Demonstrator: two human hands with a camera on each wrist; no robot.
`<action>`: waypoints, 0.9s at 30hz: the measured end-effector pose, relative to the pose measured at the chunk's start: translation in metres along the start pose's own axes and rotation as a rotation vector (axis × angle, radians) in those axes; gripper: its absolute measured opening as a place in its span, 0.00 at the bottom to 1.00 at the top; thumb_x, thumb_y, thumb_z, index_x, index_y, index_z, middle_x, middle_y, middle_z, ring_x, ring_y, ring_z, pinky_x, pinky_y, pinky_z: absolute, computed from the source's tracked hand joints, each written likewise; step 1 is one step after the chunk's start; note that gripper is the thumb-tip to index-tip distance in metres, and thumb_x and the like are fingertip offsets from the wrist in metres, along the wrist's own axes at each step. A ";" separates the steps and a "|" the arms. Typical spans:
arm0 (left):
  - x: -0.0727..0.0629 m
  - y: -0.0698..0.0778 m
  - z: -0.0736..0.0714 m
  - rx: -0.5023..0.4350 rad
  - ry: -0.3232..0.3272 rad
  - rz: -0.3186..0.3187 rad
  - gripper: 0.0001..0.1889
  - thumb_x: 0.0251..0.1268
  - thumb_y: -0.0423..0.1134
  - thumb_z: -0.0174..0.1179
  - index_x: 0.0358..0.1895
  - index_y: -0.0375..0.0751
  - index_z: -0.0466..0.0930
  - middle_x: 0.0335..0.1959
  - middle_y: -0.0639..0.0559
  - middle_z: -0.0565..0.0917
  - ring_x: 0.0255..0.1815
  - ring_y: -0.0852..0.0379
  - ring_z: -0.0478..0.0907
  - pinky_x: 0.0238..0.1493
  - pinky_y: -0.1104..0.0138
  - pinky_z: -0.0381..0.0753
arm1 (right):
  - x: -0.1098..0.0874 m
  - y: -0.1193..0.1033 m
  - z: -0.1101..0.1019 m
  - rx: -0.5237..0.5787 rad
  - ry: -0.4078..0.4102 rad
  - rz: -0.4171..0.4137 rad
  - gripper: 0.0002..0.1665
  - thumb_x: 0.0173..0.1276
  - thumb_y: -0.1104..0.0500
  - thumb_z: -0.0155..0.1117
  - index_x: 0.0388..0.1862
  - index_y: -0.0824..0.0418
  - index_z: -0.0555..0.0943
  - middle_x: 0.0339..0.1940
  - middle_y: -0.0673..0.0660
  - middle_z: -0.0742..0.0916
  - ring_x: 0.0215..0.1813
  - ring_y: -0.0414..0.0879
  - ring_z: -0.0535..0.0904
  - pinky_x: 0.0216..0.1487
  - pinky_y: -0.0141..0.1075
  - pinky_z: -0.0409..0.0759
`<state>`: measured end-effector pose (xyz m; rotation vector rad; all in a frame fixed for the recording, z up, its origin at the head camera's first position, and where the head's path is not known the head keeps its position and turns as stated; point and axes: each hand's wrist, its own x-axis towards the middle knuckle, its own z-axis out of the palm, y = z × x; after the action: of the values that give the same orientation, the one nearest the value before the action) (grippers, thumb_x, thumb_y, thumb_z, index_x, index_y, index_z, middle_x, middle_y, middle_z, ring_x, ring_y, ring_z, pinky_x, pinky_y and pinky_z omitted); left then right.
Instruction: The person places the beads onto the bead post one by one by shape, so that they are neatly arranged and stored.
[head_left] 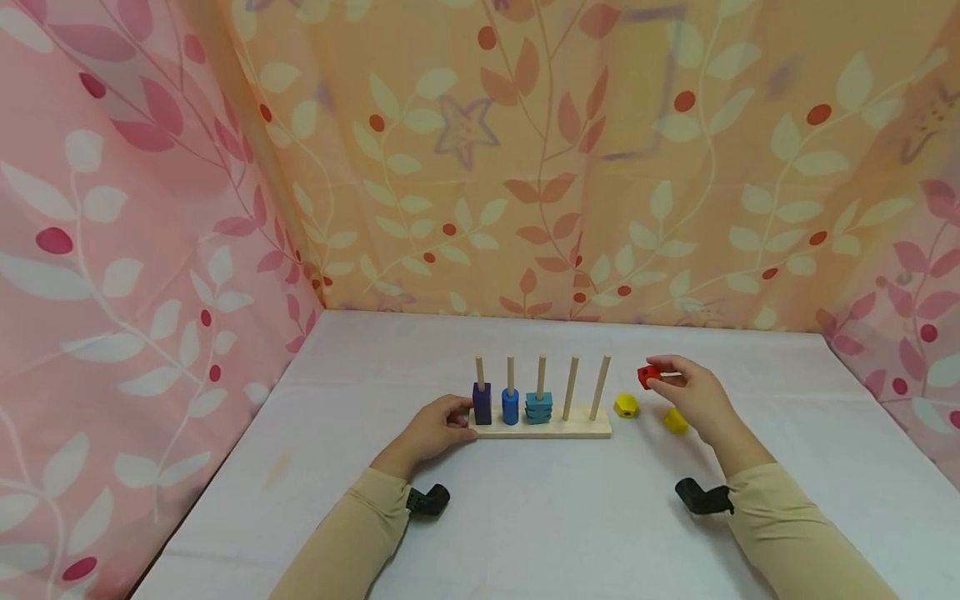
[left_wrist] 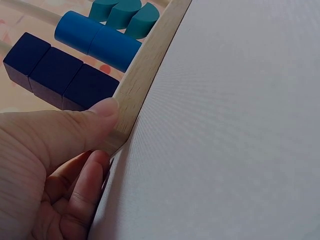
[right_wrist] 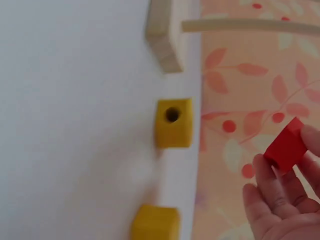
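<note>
My left hand (head_left: 433,429) grips the left end of a wooden peg board (head_left: 555,431), its thumb on the front edge. Dark blue square blocks (head_left: 482,405) are stacked on the leftmost peg, blue cylinders (head_left: 510,407) on the second, and teal curved blocks (head_left: 538,408) on the middle one. The two right-hand pegs are bare. To the right of the board, my right hand (head_left: 693,393) pinches a red block (right_wrist: 286,148) between thumb and fingers, above the table. A hole shows in the red block in the head view.
Two yellow blocks lie on the table right of the board: one (head_left: 626,406) close to its end, with a hole in it, and another (head_left: 675,421) partly under my right hand. White cloth (head_left: 540,517) covers the table, and patterned curtains (head_left: 525,167) hang behind and beside it.
</note>
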<state>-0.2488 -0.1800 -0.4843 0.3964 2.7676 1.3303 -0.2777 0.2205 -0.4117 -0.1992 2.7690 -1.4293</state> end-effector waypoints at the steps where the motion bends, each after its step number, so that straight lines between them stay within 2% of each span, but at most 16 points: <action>1: 0.000 0.000 0.000 0.000 0.000 0.002 0.25 0.49 0.39 0.68 0.54 0.43 0.75 0.41 0.53 0.79 0.37 0.60 0.73 0.41 0.65 0.72 | -0.001 -0.004 0.000 0.029 0.012 -0.024 0.30 0.65 0.49 0.58 0.62 0.61 0.68 0.55 0.65 0.75 0.51 0.52 0.75 0.47 0.31 0.75; 4: 0.000 0.000 0.000 0.003 0.000 0.000 0.25 0.50 0.39 0.68 0.54 0.43 0.75 0.41 0.54 0.79 0.37 0.60 0.73 0.41 0.65 0.72 | -0.005 -0.016 0.000 0.119 0.034 -0.094 0.29 0.64 0.50 0.59 0.61 0.62 0.70 0.53 0.63 0.77 0.46 0.41 0.77 0.42 0.22 0.73; 8: 0.000 0.000 0.000 0.009 -0.001 0.002 0.25 0.50 0.40 0.68 0.54 0.43 0.75 0.41 0.54 0.79 0.38 0.60 0.73 0.42 0.65 0.72 | -0.010 -0.033 0.002 0.221 0.059 -0.190 0.28 0.63 0.54 0.62 0.60 0.64 0.70 0.47 0.54 0.79 0.42 0.31 0.77 0.42 0.21 0.73; 12: 0.001 -0.002 0.000 0.011 -0.002 0.000 0.25 0.50 0.40 0.68 0.55 0.44 0.75 0.41 0.54 0.79 0.38 0.60 0.73 0.42 0.64 0.72 | -0.015 -0.047 0.005 0.314 0.075 -0.270 0.26 0.62 0.60 0.63 0.58 0.67 0.71 0.42 0.45 0.80 0.43 0.32 0.78 0.43 0.23 0.74; 14: 0.001 -0.003 0.001 0.014 -0.002 0.000 0.25 0.50 0.41 0.68 0.55 0.44 0.75 0.41 0.54 0.79 0.38 0.60 0.73 0.42 0.64 0.72 | -0.016 -0.054 0.006 0.352 0.076 -0.290 0.24 0.61 0.61 0.63 0.56 0.67 0.72 0.41 0.44 0.81 0.43 0.33 0.79 0.43 0.23 0.74; 22: 0.002 -0.004 0.001 0.019 -0.001 0.004 0.25 0.50 0.41 0.68 0.55 0.44 0.75 0.41 0.54 0.78 0.38 0.60 0.73 0.42 0.64 0.72 | -0.018 -0.075 0.018 0.509 0.067 -0.355 0.21 0.61 0.65 0.62 0.53 0.67 0.74 0.42 0.49 0.80 0.43 0.37 0.79 0.45 0.25 0.74; 27: 0.002 -0.004 0.001 0.020 0.005 0.008 0.25 0.50 0.40 0.68 0.54 0.43 0.76 0.40 0.54 0.78 0.37 0.61 0.73 0.42 0.65 0.72 | -0.017 -0.087 0.025 0.556 0.050 -0.389 0.22 0.61 0.67 0.61 0.54 0.70 0.72 0.43 0.52 0.78 0.44 0.39 0.78 0.45 0.26 0.74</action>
<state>-0.2513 -0.1808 -0.4882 0.4066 2.7887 1.3086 -0.2495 0.1527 -0.3562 -0.7144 2.3202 -2.2458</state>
